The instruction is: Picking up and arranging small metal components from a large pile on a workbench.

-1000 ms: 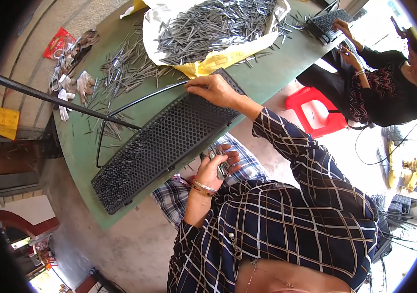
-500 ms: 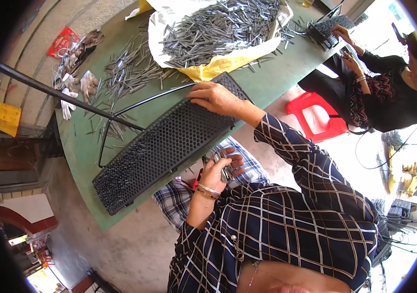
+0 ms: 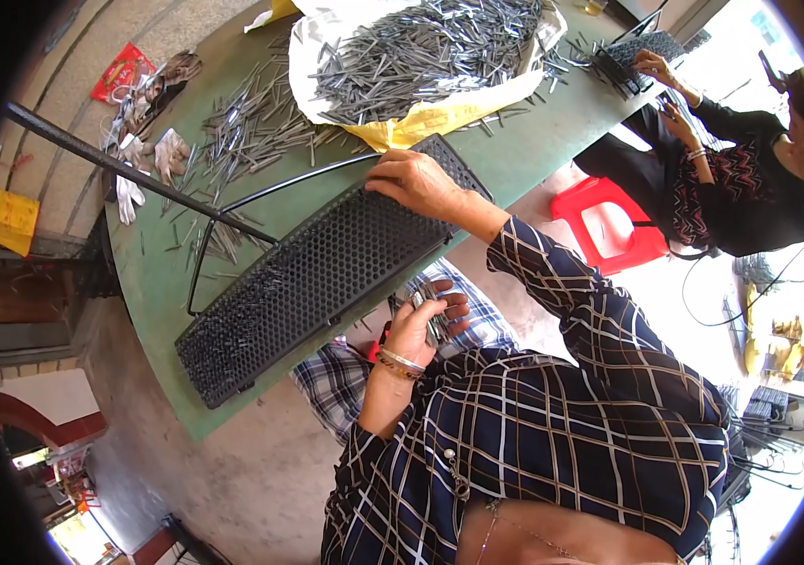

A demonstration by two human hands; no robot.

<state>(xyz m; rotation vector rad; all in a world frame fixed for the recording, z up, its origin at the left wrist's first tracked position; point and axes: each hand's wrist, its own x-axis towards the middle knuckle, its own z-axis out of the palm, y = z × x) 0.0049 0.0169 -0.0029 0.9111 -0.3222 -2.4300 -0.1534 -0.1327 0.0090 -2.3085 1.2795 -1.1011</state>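
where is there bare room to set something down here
The green table has bare room between the black perforated panel, the sack and the edge facing the red stool. A narrow patch borders the panel's lower-left end. Left of the sack is crowded: loose grey strips spread toward the gloves.
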